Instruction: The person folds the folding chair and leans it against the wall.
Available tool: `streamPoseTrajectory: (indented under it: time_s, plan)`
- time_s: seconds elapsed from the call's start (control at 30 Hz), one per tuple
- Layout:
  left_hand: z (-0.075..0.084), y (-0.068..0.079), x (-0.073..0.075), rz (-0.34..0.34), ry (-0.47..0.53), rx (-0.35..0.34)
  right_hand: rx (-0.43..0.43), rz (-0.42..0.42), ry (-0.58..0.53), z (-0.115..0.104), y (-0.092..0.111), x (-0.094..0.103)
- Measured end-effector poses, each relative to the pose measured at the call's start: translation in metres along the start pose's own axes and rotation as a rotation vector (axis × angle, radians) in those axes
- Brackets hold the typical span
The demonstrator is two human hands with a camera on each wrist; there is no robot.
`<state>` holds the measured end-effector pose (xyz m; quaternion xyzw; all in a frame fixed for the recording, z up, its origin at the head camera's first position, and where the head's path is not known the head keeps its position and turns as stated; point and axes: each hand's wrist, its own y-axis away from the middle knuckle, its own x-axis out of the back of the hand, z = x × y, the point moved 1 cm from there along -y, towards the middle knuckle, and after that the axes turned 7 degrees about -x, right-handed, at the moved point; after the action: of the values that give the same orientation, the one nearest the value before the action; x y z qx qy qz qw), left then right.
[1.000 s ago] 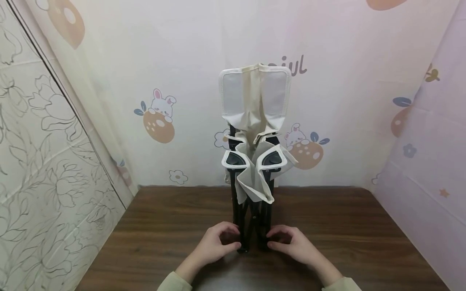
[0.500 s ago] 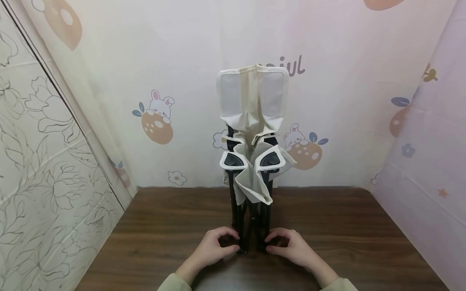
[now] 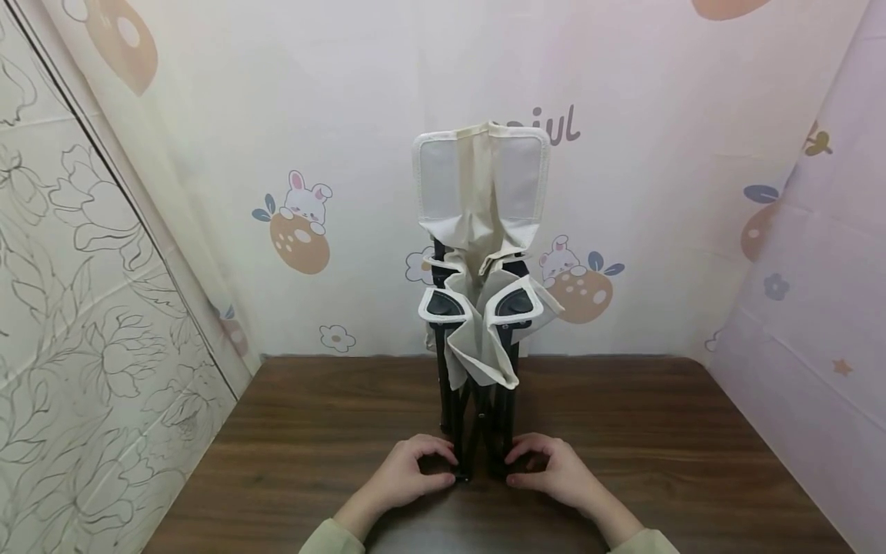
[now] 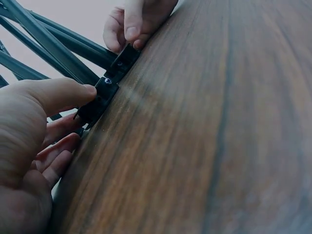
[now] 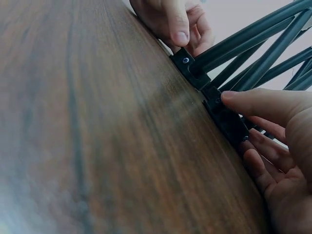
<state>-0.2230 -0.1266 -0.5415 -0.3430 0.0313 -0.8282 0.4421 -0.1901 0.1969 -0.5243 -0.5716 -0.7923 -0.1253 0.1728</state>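
Note:
A folded folding chair (image 3: 481, 331) with cream fabric and black tube legs stands upright on the wooden table. Its fabric hangs in creases between the legs, with a flat panelled backrest at the top. My left hand (image 3: 408, 473) pinches the black foot (image 4: 100, 100) at the lower left, thumb on the near side and fingers behind. On the other side, my right hand (image 3: 557, 469) holds the right foot (image 5: 226, 117) between thumb and fingers. Both wrist views show the feet close together on the tabletop. The fingertips behind the feet are partly hidden.
The dark wooden table (image 3: 311, 415) ends at a back wall covered by a printed cloth (image 3: 346, 115) with rabbits and flowers. A flower-lined panel (image 3: 97, 308) borders the left, and a pale cloth (image 3: 796, 369) the right.
Both hands have slid slightly downward along the feet and stay at the same legs. The head view has shifted a little. The chair stays folded and upright.

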Motion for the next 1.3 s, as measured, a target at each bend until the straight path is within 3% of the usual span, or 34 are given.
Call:
streamPoseTrajectory:
  time_s: [0.2, 0.6, 1.3]
  plan:
    - [-0.0011, -0.0016, -0.0003, -0.013, -0.01, 0.002, -0.003, 0.024, 0.025, 0.0007, -0.0012, 0.0005]
    - [-0.0005, -0.0019, -0.0031, -0.029, -0.074, -0.042, 0.07, 0.052, 0.131, 0.0041, -0.0024, -0.0048]
    - [0.0031, -0.0025, -0.0029, -0.036, -0.095, -0.035, 0.054, 0.046, 0.161, 0.0034, -0.0029, -0.005]
